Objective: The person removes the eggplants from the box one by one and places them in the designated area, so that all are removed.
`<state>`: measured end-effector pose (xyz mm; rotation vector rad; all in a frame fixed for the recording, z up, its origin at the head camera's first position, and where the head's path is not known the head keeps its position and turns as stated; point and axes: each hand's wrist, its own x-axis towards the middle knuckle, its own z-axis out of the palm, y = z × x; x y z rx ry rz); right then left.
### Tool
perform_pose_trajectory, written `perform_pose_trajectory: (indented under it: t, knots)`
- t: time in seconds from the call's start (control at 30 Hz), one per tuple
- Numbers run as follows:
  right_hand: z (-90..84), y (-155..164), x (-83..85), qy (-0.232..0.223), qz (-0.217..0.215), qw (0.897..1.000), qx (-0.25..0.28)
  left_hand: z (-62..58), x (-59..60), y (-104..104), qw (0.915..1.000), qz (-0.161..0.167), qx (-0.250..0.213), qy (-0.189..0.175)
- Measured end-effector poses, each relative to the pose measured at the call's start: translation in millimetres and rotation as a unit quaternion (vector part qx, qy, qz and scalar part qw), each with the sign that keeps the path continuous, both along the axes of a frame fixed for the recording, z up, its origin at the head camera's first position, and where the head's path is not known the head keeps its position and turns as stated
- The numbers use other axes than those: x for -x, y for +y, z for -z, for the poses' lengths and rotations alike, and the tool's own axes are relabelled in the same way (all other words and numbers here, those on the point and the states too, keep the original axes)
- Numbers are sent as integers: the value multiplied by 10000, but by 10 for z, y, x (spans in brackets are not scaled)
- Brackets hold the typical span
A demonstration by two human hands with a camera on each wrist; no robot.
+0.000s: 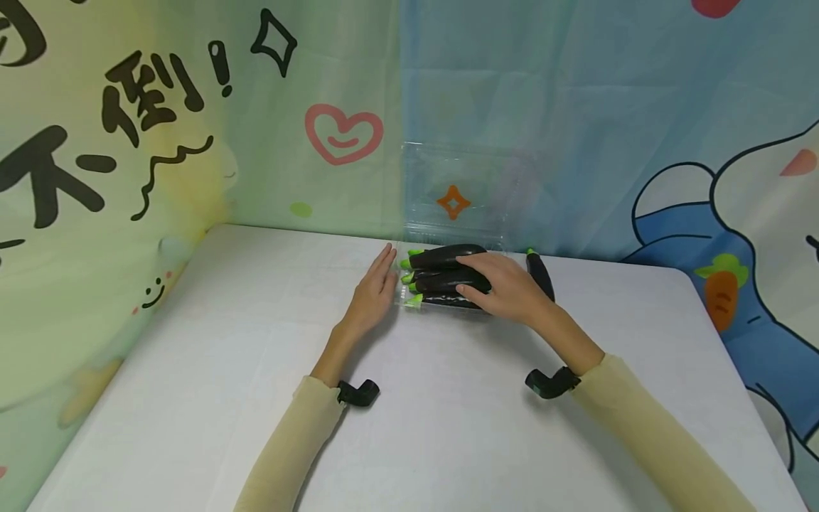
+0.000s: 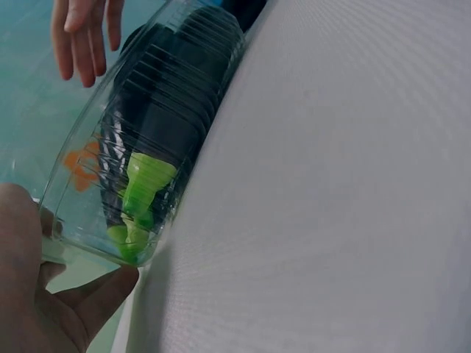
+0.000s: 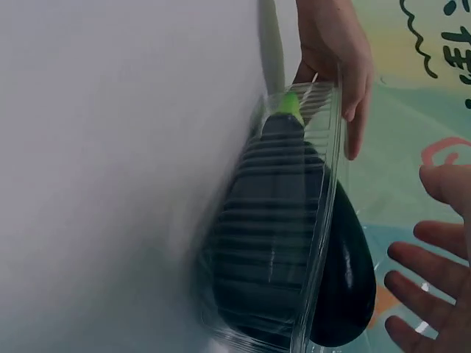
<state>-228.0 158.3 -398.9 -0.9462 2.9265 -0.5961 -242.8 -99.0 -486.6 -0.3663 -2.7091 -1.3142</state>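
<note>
Several dark eggplants (image 1: 448,281) with bright green stems lie side by side in a clear plastic container (image 2: 81,110), one heaped above the rim. At the container's stem end is my left hand (image 1: 372,290), its fingers extended and touching the end wall; in the left wrist view that hand (image 2: 51,309) reaches around the corner. My right hand (image 1: 508,288) is over the eggplants' thick ends. The right wrist view shows this hand (image 3: 441,268) with spread fingers, apart from the topmost eggplant (image 3: 349,279).
Another eggplant (image 1: 540,276) lies on the white table (image 1: 448,427) just right of the container. The clear lid (image 1: 470,192) stands raised at the back, before a printed cloth backdrop (image 1: 576,107). Black wrist cameras (image 1: 360,393) sit at both cuffs.
</note>
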Motion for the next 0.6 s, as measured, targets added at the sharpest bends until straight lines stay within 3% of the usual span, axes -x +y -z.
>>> perform_pose_trajectory:
  t: [0.3,0.6]
  knots:
    - [7,-87,118,-268,-370,9986,-258,-11,-2,9,10000,35,-66,-9]
    - [66,-141,215,-434,-260,9968,-617,-9,0,-4,10000,32,-45,-3]
